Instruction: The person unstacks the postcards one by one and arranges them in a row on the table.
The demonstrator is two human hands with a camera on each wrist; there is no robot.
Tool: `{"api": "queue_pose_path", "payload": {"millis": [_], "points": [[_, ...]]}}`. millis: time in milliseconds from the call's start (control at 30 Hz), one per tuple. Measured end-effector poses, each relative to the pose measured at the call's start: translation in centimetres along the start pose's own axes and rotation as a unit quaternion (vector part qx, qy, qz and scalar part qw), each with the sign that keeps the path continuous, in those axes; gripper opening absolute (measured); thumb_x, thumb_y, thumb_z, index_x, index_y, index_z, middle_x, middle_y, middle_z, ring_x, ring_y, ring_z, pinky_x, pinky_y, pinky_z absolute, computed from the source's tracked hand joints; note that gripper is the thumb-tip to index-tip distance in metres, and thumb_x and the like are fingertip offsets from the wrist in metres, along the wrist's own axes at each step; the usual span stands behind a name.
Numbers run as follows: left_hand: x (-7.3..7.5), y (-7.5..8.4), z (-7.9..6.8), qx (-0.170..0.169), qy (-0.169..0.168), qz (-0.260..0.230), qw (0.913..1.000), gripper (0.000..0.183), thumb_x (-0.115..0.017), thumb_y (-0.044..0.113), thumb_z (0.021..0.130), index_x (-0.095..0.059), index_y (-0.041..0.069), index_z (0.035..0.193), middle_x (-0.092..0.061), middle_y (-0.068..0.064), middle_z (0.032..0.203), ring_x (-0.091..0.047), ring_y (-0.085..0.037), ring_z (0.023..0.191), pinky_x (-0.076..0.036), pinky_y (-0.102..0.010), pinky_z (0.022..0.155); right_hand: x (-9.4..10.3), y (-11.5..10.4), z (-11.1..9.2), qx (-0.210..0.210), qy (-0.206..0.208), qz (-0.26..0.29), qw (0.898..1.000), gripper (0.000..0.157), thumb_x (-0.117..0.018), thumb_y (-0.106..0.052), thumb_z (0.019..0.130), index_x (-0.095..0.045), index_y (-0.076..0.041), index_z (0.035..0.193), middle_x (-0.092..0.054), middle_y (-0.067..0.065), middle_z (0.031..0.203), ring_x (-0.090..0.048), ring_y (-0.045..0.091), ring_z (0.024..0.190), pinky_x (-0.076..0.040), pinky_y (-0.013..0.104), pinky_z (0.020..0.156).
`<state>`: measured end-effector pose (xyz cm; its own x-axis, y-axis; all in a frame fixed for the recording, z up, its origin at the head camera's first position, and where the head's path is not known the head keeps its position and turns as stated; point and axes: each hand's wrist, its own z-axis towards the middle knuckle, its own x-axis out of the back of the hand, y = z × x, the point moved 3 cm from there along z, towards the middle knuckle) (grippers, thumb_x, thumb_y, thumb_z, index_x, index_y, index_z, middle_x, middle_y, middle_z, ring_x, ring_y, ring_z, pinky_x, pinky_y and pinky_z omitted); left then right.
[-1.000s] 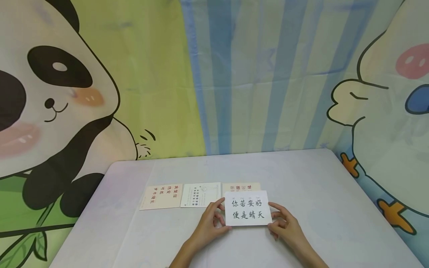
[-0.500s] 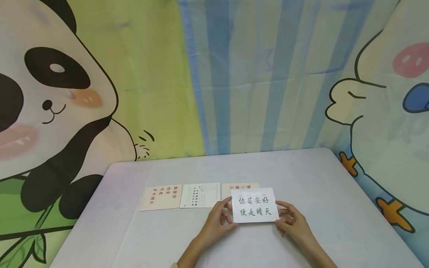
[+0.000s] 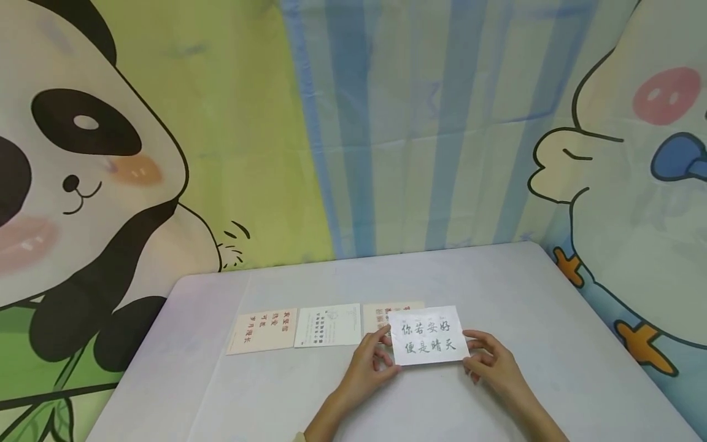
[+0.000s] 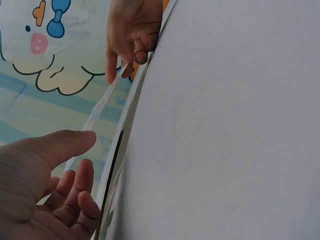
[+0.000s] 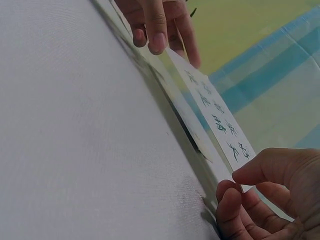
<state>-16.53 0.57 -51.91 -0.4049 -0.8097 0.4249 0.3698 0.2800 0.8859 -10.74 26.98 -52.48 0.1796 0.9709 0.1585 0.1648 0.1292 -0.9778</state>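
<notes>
A white card (image 3: 429, 335) with two lines of dark handwritten characters is held up off the table between both hands. At its left edge my left hand (image 3: 366, 369) pinches it between thumb and fingers. My right hand (image 3: 497, 367) grips the right edge the same way. In the right wrist view the card (image 5: 220, 120) appears tilted, with the right thumb (image 5: 260, 167) on its near corner. From the left wrist the card (image 4: 102, 105) shows almost edge-on. Behind it lies a cream card (image 3: 375, 312) with red characters, partly covered from the head view.
Left of the held card, a white printed card (image 3: 328, 325) and another cream card (image 3: 262, 331) with red characters lie flat in a row. The white table (image 3: 276, 393) extends around them. Behind stands a curtain (image 3: 397, 153) with cartoon figures.
Both hands have shifted the white card a little to the right and slightly up, and it now looks slightly rotated. The head view has moved slightly. The cards on the table stay put.
</notes>
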Motion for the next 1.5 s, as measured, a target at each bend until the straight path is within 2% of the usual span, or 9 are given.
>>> {"api": "queue_pose_path", "payload": {"millis": [167, 500, 767, 1033, 1167, 1333, 1500], "points": [[-0.7, 0.4, 0.6, -0.007, 0.005, -0.002, 1.0000, 0.075, -0.080, 0.005, 0.079, -0.042, 0.006, 0.144, -0.054, -0.004, 0.116, -0.062, -0.007, 0.084, -0.048, -0.020, 0.067, 0.9, 0.3, 0.3, -0.007, 0.010, -0.012, 1.000, 0.061, -0.068, 0.009, 0.081, -0.046, 0.000, 0.137, -0.055, 0.021, 0.115, -0.062, 0.017, 0.067, -0.052, 0.029, 0.054], [-2.0, 0.9, 1.9, 0.008, -0.007, -0.010, 0.9999, 0.073, -0.079, 0.003, 0.079, -0.043, 0.006, 0.142, -0.055, -0.003, 0.115, -0.061, -0.003, 0.083, -0.049, -0.020, 0.069, 2.0, 0.5, 0.6, -0.018, 0.038, -0.023, 0.999, 0.062, -0.062, 0.011, 0.083, -0.043, -0.001, 0.140, -0.052, 0.023, 0.119, -0.063, 0.016, 0.071, -0.052, 0.028, 0.056], [-3.1, 1.3, 2.7, 0.005, -0.015, -0.019, 0.9997, 0.072, -0.078, 0.002, 0.079, -0.043, 0.005, 0.143, -0.056, -0.006, 0.115, -0.060, -0.001, 0.083, -0.050, -0.020, 0.068, 2.9, 0.5, 0.6, -0.016, 0.067, -0.037, 0.997, 0.059, -0.060, 0.010, 0.085, -0.044, -0.001, 0.140, -0.051, 0.021, 0.119, -0.062, 0.013, 0.071, -0.053, 0.027, 0.058], [-4.0, 1.7, 3.4, 0.019, -0.020, -0.016, 0.9995, 0.072, -0.078, 0.004, 0.080, -0.042, 0.003, 0.143, -0.055, -0.005, 0.115, -0.059, 0.001, 0.083, -0.051, -0.020, 0.069, 3.4, 0.9, 0.8, -0.045, 0.084, -0.042, 0.995, 0.059, -0.058, 0.009, 0.086, -0.042, -0.002, 0.143, -0.047, 0.019, 0.121, -0.060, 0.011, 0.071, -0.052, 0.026, 0.059], [-4.3, 1.6, 3.9, 0.015, -0.015, -0.009, 0.9997, 0.075, -0.079, 0.002, 0.078, -0.043, 0.003, 0.143, -0.055, -0.003, 0.113, -0.060, 0.001, 0.082, -0.049, -0.019, 0.070, 3.6, 1.0, 0.9, -0.051, 0.092, -0.045, 0.993, 0.058, -0.055, 0.010, 0.087, -0.042, -0.001, 0.142, -0.046, 0.018, 0.122, -0.059, 0.011, 0.071, -0.052, 0.025, 0.058], [-4.9, 1.8, 4.5, 0.011, -0.005, 0.003, 0.9999, 0.074, -0.079, 0.000, 0.077, -0.044, 0.002, 0.142, -0.054, -0.002, 0.111, -0.060, 0.002, 0.080, -0.048, -0.020, 0.080, 4.0, 1.3, 0.9, -0.057, 0.102, -0.056, 0.992, 0.056, -0.056, 0.006, 0.089, -0.042, -0.001, 0.142, -0.046, 0.019, 0.124, -0.060, 0.009, 0.073, -0.052, 0.025, 0.058], [-5.6, 2.0, 5.0, 0.016, 0.001, 0.008, 0.9998, 0.069, -0.077, 0.000, 0.078, -0.045, -0.001, 0.140, -0.055, -0.004, 0.110, -0.058, 0.005, 0.076, -0.048, -0.017, 0.076, 4.5, 1.5, 0.9, -0.056, 0.118, -0.064, 0.989, 0.053, -0.057, 0.003, 0.090, -0.043, -0.001, 0.141, -0.046, 0.019, 0.129, -0.060, 0.007, 0.074, -0.052, 0.024, 0.058]]}}
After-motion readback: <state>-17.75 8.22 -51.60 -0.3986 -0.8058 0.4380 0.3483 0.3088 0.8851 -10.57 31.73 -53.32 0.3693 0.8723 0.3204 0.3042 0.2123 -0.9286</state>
